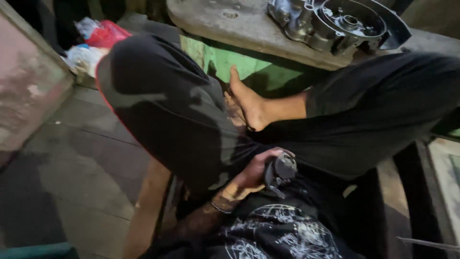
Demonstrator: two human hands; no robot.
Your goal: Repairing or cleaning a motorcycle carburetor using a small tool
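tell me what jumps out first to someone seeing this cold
A bare foot sits near the middle, propped against a green bench, between legs in black trousers. Up top right, a shiny metal engine casing rests on the worn benchtop. Low in the centre, one of the hands, the left hand, grips a small dark metal part in the lap.

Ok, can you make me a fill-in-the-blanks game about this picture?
1. The hand holds a small grey ____ part.
2. The big engine cover lies on the stone ____.
3. The trousers are ____ in colour.
4. The foot wears no ____.

Missing words: metal; slab; black; shoe
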